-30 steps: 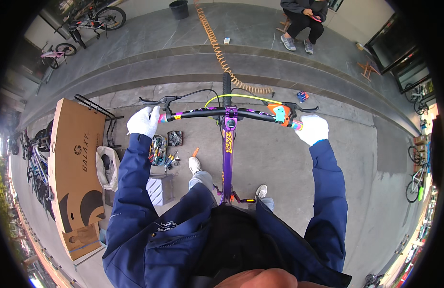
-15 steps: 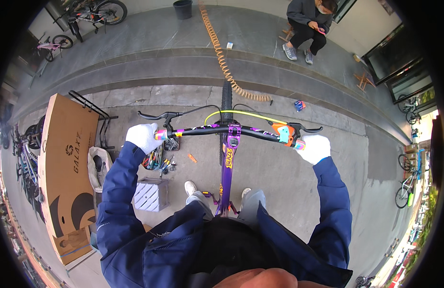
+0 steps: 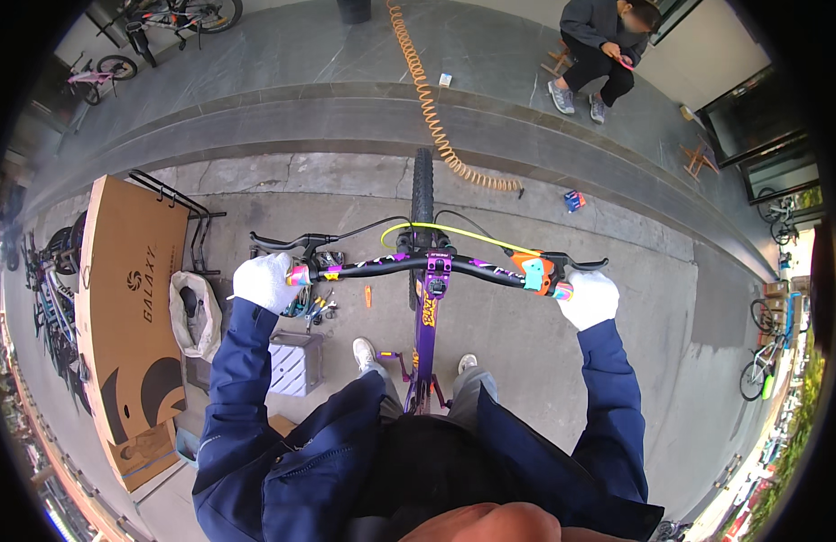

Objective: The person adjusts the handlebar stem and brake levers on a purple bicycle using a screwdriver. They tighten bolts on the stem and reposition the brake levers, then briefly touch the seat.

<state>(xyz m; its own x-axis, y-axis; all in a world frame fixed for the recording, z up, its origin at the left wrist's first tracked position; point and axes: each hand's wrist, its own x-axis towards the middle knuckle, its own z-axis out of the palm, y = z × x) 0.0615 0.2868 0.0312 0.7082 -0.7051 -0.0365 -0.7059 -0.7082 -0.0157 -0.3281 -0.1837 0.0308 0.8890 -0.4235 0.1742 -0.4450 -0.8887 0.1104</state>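
frame [image 3: 424,348]: purple, yellow-lettered
bar [image 3: 382,265]: black, rainbow-ended
left hand [image 3: 265,283]: curled round bar's left end
right hand [image 3: 589,301]: curled round bar's right end

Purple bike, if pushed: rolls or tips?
The purple bike should roll readily on its knobbly front tyre. Unheld, it would probably tip sideways, that tyre being narrow. The wide handlebar, held at both ends, likely resists tipping.
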